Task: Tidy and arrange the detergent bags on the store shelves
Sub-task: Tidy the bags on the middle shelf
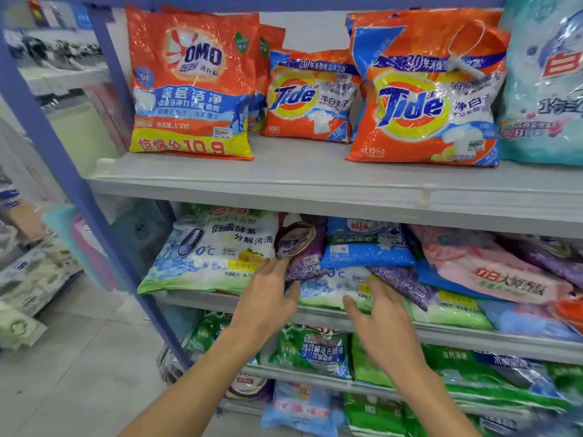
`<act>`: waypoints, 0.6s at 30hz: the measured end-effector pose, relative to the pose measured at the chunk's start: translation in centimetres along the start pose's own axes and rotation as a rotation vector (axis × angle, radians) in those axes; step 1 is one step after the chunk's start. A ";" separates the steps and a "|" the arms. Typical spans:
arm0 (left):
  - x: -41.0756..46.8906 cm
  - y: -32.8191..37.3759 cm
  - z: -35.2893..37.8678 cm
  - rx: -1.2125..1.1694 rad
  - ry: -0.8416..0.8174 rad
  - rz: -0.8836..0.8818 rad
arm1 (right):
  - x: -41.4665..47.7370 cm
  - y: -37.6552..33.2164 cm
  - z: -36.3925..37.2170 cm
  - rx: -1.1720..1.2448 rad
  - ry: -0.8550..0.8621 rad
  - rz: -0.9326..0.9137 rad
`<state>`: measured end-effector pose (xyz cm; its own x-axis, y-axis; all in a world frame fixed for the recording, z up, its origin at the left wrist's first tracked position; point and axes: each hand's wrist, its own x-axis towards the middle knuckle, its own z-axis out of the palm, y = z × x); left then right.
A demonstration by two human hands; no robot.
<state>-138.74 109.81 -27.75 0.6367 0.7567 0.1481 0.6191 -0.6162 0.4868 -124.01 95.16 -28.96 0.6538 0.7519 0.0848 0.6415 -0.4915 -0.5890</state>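
On the middle shelf [457,335], seen from the head camera, the detergent bags lay heaped and slumped: a purple bag [304,247] was wedged between a white-and-green bag [214,253] and a blue bag [362,249]. The left hand [268,299] was open, straight fingertips at the purple bag's lower edge; the right hand [380,320] was open too, spread just before the pile, gripping nothing. Such powder-filled film pouches would likely be floppy, fairly heavy and slick, so taking one by both sides, or under its base, seemed wiser than pinching a corner.
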 end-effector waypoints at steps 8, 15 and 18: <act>4.2 -0.3 5.2 0.311 -0.126 0.129 | 4.3 4.6 1.4 -0.266 0.160 0.236; 7.3 -0.3 7.7 0.329 -0.132 0.018 | 5.4 7.8 1.9 -0.365 0.358 0.063; 7.5 -0.4 8.4 0.386 -0.061 0.041 | 5.7 9.2 1.8 -0.405 0.432 -0.048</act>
<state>-130.37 113.88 -34.06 0.6836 0.7225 0.1035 0.7124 -0.6913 0.1207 -115.10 95.71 -35.33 0.6702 0.5718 0.4732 0.7206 -0.6540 -0.2303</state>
